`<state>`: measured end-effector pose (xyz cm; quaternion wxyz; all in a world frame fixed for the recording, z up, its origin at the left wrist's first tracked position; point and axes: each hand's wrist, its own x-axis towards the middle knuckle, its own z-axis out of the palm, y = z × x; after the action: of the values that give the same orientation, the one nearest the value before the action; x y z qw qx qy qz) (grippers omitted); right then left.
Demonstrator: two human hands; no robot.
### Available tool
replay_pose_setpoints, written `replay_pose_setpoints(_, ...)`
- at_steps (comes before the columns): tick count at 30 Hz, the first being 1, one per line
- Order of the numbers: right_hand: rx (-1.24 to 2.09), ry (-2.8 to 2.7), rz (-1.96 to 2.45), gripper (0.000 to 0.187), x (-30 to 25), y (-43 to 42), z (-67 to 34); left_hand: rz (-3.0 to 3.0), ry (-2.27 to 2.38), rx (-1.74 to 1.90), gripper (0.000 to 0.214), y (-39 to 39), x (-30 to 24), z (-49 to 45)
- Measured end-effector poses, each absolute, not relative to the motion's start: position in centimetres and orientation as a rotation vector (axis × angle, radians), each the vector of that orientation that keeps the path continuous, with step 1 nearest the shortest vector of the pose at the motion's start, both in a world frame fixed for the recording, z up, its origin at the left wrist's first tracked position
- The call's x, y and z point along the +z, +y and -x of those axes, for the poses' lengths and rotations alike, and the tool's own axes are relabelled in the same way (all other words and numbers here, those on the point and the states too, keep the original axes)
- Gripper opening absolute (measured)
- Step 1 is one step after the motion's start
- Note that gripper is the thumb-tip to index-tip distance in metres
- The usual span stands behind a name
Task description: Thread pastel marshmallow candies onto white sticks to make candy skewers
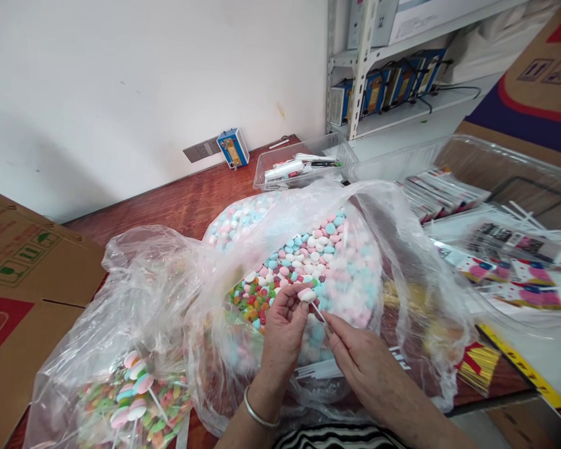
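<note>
Between the fingertips of my left hand (283, 330) is a pale pink-and-white marshmallow (307, 295). My right hand (362, 349) pinches a thin white stick (318, 312), whose upper end meets the marshmallow; how deep it sits cannot be told. Both hands are above a large open plastic bag (280, 224) full of pink, white and blue marshmallows (303, 252). Colourful ring gummies (252, 300) lie in the bag left of my fingers. At lower left, several finished-looking marshmallow pops (138, 408) rest on another heap of ring gummies (98, 402). Loose white sticks (315, 370) lie under my right wrist.
Cardboard boxes stand at left (37, 293) and upper right. Behind the bag is a clear tray (303, 163) with pens. A larger clear bin (490, 162) at right holds printed packets and sticks. Gold twist ties (479, 371) lie near the table's right edge. Shelving (362, 68) stands behind.
</note>
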<state>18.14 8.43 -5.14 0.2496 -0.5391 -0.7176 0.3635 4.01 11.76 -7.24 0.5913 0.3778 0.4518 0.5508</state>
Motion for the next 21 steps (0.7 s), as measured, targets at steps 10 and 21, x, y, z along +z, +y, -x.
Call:
replay_pose_setpoints(10, 1.014, -1.902, 1.457, 0.029, -5.9, 8.6, -17.6, -0.978, 1.116, 1.257, 0.019, 11.5, -7.5, -4.6)
replay_pose_setpoints(21, 1.01, -1.833, 1.404, 0.031, -7.8, 10.0, -16.5, -1.298, 1.238, 1.176, 0.032, 8.5, -7.9, -3.5)
